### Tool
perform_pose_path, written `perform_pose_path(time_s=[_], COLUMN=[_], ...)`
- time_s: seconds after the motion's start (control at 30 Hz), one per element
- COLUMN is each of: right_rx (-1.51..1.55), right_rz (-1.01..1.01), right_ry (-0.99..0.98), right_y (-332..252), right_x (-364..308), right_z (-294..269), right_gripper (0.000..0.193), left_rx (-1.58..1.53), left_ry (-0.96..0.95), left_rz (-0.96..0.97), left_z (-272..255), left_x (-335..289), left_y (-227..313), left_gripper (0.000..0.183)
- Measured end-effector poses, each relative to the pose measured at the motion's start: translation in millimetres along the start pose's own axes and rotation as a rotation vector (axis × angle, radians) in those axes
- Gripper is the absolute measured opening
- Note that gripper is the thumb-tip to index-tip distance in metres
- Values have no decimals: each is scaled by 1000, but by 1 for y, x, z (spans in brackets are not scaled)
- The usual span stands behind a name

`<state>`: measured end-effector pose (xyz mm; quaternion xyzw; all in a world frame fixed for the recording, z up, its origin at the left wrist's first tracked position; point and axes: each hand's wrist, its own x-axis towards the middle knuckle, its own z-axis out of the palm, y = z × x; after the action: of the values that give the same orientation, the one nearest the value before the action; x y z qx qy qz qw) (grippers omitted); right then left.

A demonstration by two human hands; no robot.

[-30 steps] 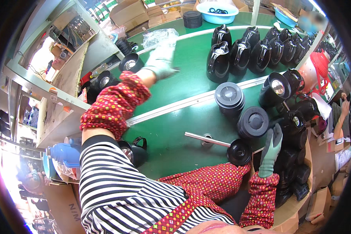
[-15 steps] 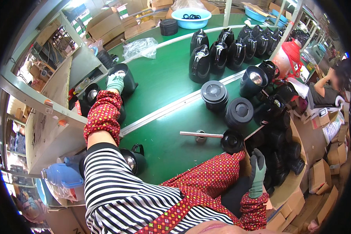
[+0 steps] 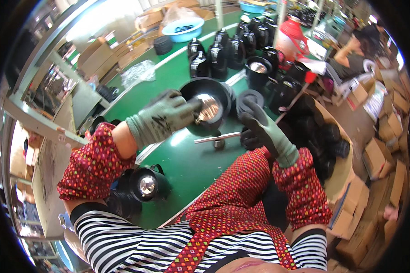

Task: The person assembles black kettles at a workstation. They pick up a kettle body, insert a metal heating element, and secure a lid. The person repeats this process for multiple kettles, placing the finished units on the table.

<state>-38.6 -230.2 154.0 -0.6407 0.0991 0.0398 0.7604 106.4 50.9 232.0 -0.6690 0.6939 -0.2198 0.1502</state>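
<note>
Green bench point(image 3: 187, 159) — left hand point(image 3: 161, 119) fingers gripping black bowl point(image 3: 206, 109)

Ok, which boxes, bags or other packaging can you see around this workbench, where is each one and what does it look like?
Cardboard boxes: brown, stacked on the floor at the right.
Cardboard cartons: brown, piled behind the green table, upper left.
Clear plastic bag: crumpled, lying on the table's far left part.
Blue basin: round, at the far end, holding dark parts.
No screens or signs that I can make out.

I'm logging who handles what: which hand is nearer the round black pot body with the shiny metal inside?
Left. The left hand grips the round black pot body at its rim; the right hand hovers just right of it, apart.
</note>
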Motion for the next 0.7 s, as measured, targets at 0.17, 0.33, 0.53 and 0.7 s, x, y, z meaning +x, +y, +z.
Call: perform_pose_path(time_s=[0.17,0.33,0.53,0.7], right_rx=[173,381,631,722], right_rz=[121,-72,-145,-127], right_ry=[-318,-175,64,42], right_y=[18,86,144,173], right_x=[-45,-133,-181,-185], right_z=[-31,-101,-130,-106], right_gripper=[68,72,66,62], left_rx=[-196,-542,-1420,-2201], left_ry=[98,347,375,690], left_rz=[367,-117,-469,-315], left_z=[-39,-26,86,111], left_x=[70,112,83,91], left_y=[62,70,142,247], left_gripper=[15,70,108,127])
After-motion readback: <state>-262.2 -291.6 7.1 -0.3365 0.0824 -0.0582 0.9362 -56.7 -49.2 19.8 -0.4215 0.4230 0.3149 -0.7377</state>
